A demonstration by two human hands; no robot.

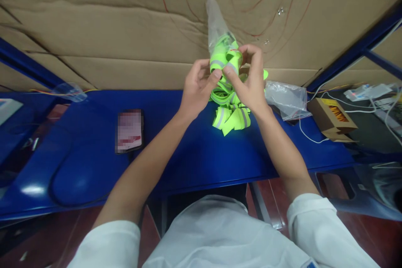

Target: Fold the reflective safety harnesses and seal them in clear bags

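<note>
Above the blue table, my left hand (pixel 197 88) and my right hand (pixel 251 78) grip a bundle of neon yellow-green reflective straps (pixel 218 62) with grey stripes. My thumbs press in from both sides, and the right fingers curl round the far edge. A clear plastic bag (pixel 216 21) covers the bundle's upper end and sticks up beyond my hands. More loose neon straps (pixel 233 119) lie in a heap on the table below, between my wrists. The bag's mouth is partly hidden by straps and fingers.
A phone (pixel 129 130) lies on the blue table (pixel 201 163) at left. Flat clear bags (pixel 288 98) lie to the right, beside an open cardboard box (pixel 334 117) and white cables. A cardboard wall (pixel 125 37) with red curved lines stands behind.
</note>
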